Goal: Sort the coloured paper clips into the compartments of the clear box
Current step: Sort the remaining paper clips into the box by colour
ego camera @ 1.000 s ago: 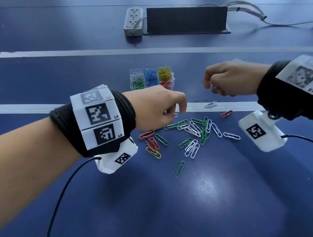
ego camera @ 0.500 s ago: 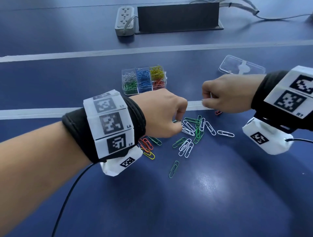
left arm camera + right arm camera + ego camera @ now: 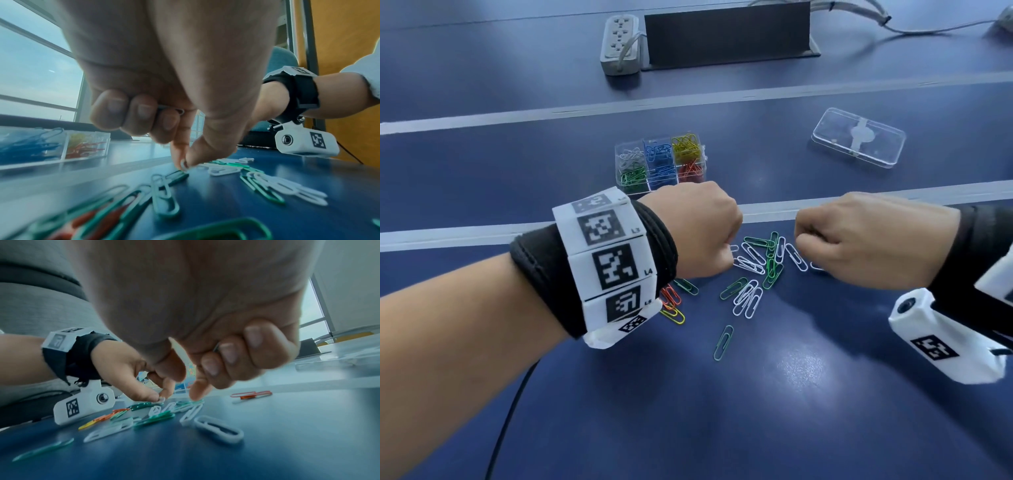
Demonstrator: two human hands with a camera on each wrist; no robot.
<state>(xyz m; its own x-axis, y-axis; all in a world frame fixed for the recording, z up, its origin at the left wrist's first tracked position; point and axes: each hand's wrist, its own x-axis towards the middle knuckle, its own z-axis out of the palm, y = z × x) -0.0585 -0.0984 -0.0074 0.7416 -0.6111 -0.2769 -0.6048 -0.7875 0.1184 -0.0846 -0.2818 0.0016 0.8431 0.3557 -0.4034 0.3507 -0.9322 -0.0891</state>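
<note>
Loose paper clips (image 3: pixel 756 270), mostly white and green, lie on the blue table between my hands. The clear box (image 3: pixel 617 161) stands just beyond, with white, green, blue, yellow and red clips in separate compartments. My left hand (image 3: pixel 184 163) is at the pile's left edge, thumb and forefinger pinching a white clip (image 3: pixel 183 165) on the table. A second clip (image 3: pixel 171 110) sits tucked under its curled fingers. My right hand (image 3: pixel 191 386) hovers at the pile's right edge. Its forefinger tip touches a green clip (image 3: pixel 194 402), and its other fingers curl round a thin clip (image 3: pixel 216 347).
The box's clear lid (image 3: pixel 858 141) lies at the back right. A power strip (image 3: pixel 619 44) and a black stand (image 3: pixel 726 32) sit at the far edge. Red and yellow clips (image 3: pixel 671 306) lie under my left wrist, and a red clip (image 3: pixel 252 394) lies beyond my right hand.
My right hand came down from beside the box to the pile's right edge. My left hand stayed on the pile and closed its thumb and forefinger on a white clip.
</note>
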